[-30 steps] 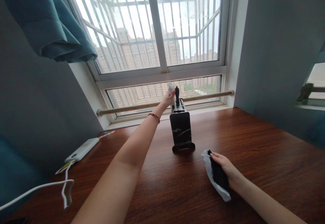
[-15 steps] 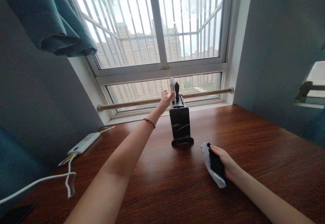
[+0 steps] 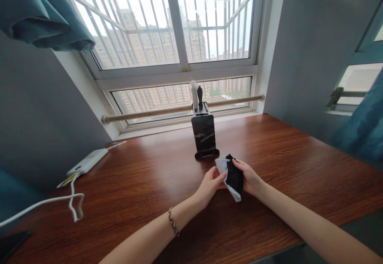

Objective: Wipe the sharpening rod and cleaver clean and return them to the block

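A black-and-white cloth (image 3: 231,178) is held just above the wooden table (image 3: 143,184), in front of me. My right hand (image 3: 249,178) is closed round its right side. My left hand (image 3: 211,184) pinches its white left edge. Behind them stands a black knife block (image 3: 204,135) on a round foot. A white handle (image 3: 194,95) and a black handle (image 3: 200,96) stick up out of its top.
A white power bank (image 3: 87,161) lies at the table's left, with a white cable (image 3: 44,206) looped toward the near edge. A wooden rail (image 3: 149,113) runs along the window sill behind the block. Teal curtain (image 3: 38,12) hangs at upper left; grey walls close both sides.
My left hand has let go at the top of the knife block, leaving the white handle in it, and has come back to the cloth. The view has tilted and moved closer.
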{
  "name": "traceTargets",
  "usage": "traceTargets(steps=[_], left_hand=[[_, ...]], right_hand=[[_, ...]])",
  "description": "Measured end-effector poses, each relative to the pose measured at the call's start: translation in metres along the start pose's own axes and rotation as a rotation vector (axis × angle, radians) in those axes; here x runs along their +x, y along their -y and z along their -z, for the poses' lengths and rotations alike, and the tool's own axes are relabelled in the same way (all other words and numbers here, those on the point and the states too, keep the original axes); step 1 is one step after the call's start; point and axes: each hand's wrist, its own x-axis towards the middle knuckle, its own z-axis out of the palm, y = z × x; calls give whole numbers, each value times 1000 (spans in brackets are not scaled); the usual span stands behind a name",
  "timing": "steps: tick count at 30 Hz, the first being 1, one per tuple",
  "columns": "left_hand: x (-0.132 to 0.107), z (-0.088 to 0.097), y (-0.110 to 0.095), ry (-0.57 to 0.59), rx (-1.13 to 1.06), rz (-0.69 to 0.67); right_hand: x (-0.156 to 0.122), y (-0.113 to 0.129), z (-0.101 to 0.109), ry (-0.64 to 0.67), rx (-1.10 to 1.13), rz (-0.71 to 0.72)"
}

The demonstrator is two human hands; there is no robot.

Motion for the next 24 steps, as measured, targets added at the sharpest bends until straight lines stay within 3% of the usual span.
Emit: traceTargets(steps=[3,8,15,24], left_hand=[[2,4,-1,69,-106,60],[-5,15,-3,53,-169,87],[-8,18,-1,-187,29,-9],[-2,11,2,-18,316,-85]], right_hand=[[0,-4,-2,-10,-12,-14],[5,-8,-1,-26,-35,-21],[12,-5,9,-79,-44,21],[17,1,16,-91,-78,-5]])
